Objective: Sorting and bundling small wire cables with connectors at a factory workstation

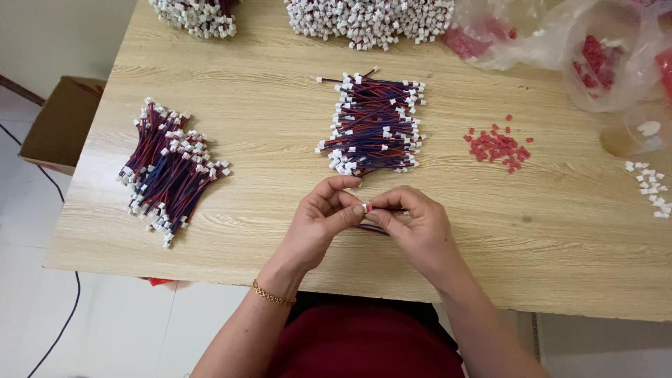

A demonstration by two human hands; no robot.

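Observation:
My left hand [322, 220] and my right hand [413, 227] meet above the near part of the wooden table [280, 105]. Between their fingertips they pinch a short red-and-blue wire lead with a small connector [366, 208] at its end; the wires trail down behind my fingers. Just beyond my hands lies a pile of the same leads with white connectors [373, 124]. A second pile of such leads [168, 168] lies at the left. A small heap of loose red connector pieces [498, 144] sits to the right.
Loose white connectors [651, 183] lie near the right edge. Clear plastic bags with red parts [595, 49] stand at the back right. Two large bundles with white connectors [371, 19] sit at the far edge. A cardboard box [59, 122] stands on the floor at left.

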